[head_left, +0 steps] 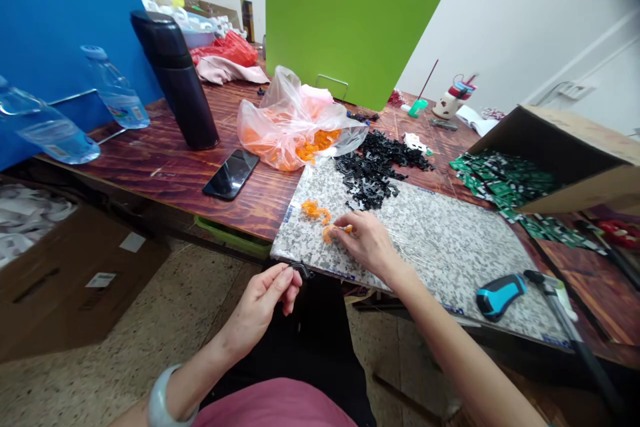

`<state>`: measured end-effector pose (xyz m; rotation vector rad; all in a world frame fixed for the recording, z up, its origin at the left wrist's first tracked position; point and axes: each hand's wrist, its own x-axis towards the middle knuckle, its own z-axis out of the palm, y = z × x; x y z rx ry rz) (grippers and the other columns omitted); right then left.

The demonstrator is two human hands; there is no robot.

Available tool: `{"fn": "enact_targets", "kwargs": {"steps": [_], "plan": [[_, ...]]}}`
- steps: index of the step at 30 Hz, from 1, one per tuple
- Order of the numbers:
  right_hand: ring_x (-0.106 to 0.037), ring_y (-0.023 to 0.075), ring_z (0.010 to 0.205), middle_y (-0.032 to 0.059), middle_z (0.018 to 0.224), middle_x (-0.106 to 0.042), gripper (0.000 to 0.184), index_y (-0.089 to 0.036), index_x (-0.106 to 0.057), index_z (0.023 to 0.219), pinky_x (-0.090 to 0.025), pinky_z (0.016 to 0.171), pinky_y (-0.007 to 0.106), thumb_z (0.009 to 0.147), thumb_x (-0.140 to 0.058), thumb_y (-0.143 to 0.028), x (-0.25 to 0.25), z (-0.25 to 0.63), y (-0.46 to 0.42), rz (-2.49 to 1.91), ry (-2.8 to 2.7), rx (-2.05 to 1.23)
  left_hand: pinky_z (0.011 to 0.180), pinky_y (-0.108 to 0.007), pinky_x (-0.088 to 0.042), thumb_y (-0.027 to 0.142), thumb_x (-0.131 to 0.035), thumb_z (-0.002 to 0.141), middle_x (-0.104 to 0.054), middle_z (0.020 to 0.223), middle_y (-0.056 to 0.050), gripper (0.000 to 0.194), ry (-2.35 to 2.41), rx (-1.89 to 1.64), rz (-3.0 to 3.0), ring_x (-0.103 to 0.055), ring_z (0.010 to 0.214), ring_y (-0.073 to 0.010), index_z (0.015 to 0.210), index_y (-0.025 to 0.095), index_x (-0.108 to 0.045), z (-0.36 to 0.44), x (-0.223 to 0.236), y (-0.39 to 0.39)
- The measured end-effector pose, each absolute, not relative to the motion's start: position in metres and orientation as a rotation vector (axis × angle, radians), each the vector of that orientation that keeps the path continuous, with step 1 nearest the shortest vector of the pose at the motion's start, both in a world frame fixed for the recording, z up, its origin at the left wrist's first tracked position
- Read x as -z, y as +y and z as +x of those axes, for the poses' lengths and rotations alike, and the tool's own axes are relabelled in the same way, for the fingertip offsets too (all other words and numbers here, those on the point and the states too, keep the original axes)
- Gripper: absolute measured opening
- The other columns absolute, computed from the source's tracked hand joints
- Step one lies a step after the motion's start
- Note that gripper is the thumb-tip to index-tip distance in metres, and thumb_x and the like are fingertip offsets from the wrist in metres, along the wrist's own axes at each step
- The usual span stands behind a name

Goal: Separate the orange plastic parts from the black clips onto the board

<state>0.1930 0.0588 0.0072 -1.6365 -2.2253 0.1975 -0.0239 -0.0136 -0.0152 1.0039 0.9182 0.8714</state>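
Observation:
My left hand is closed around a small black plastic part, held just off the front edge of the speckled board. My right hand reaches down onto the board, its fingertips at a few small orange pieces; whether one is gripped between them cannot be made out. A little pile of orange pieces lies just behind those fingers. Farther back, a heap of black plastic parts spreads over the board and the table. Thin clear strands lie to the right of my right hand.
An open plastic bag of orange pieces stands behind the board, near a phone and a dark flask. At right are a blue-black tool handle, a hammer and a carton spilling green pieces.

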Motion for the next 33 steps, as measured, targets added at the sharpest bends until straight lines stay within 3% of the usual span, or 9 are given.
{"fn": "enact_targets", "kwargs": {"steps": [3, 8, 12, 20, 30, 33], "plan": [[-0.058, 0.0151, 0.067, 0.0014, 0.076, -0.065, 0.010, -0.019, -0.061, 0.081, -0.041, 0.063, 0.025, 0.083, -0.061, -0.028, -0.012, 0.192, 0.045, -1.549, -2.110, -0.285, 0.053, -0.022, -0.036, 0.040, -0.051, 0.088, -0.045, 0.060, 0.004, 0.029, 0.926, -0.875, 0.976, -0.042, 0.053, -0.0097, 0.077, 0.014, -0.058, -0.024, 0.015, -0.015], [-0.057, 0.0187, 0.074, 0.0045, 0.075, -0.062, 0.012, -0.019, -0.056, 0.076, -0.042, 0.066, 0.028, 0.087, -0.055, -0.024, -0.008, 0.178, 0.019, -1.463, -2.179, -0.047, 0.053, -0.022, -0.037, 0.044, -0.052, 0.086, -0.046, 0.062, 0.004, 0.031, 0.957, -0.887, 0.924, -0.042, 0.054, -0.0101, 0.078, 0.015, -0.058, -0.022, 0.016, -0.017], [-0.058, 0.0171, 0.070, 0.0028, 0.077, -0.063, 0.014, -0.020, -0.057, 0.079, -0.043, 0.063, 0.026, 0.083, -0.064, -0.032, -0.008, 0.174, 0.013, -1.478, -2.199, -0.303, 0.055, -0.023, -0.038, 0.046, -0.051, 0.086, -0.047, 0.063, 0.003, 0.033, 0.973, -0.876, 0.919, -0.043, 0.055, -0.0107, 0.078, 0.015, -0.057, -0.023, 0.016, -0.018], [-0.056, 0.0212, 0.084, 0.0055, 0.087, -0.064, 0.012, -0.022, -0.064, 0.093, -0.042, 0.076, 0.032, 0.090, -0.054, -0.028, -0.008, 0.182, 0.028, -1.501, -2.322, -0.169, 0.057, -0.023, -0.040, 0.040, -0.049, 0.089, -0.048, 0.064, 0.003, 0.028, 0.949, -0.882, 0.991, -0.045, 0.057, -0.0109, 0.078, 0.015, -0.056, -0.027, 0.019, -0.018], [-0.056, 0.0153, 0.068, 0.0017, 0.079, -0.065, 0.004, -0.021, -0.062, 0.085, -0.045, 0.063, 0.028, 0.085, -0.060, -0.025, -0.022, 0.166, 0.003, -1.427, -1.907, -0.557, 0.066, -0.025, -0.041, 0.040, -0.039, 0.094, -0.050, 0.072, 0.001, 0.031, 1.018, -0.896, 1.141, -0.048, 0.066, -0.0136, 0.086, 0.017, -0.056, -0.027, 0.020, -0.021], [-0.057, 0.0161, 0.073, 0.0020, 0.080, -0.065, 0.003, -0.022, -0.062, 0.087, -0.046, 0.065, 0.028, 0.085, -0.060, -0.023, -0.025, 0.148, -0.015, -1.358, -1.845, -0.581, 0.069, -0.026, -0.041, 0.041, -0.035, 0.095, -0.051, 0.073, 0.001, 0.031, 1.014, -0.887, 1.231, -0.048, 0.069, -0.0145, 0.085, 0.018, -0.053, -0.025, 0.017, -0.023]]}}
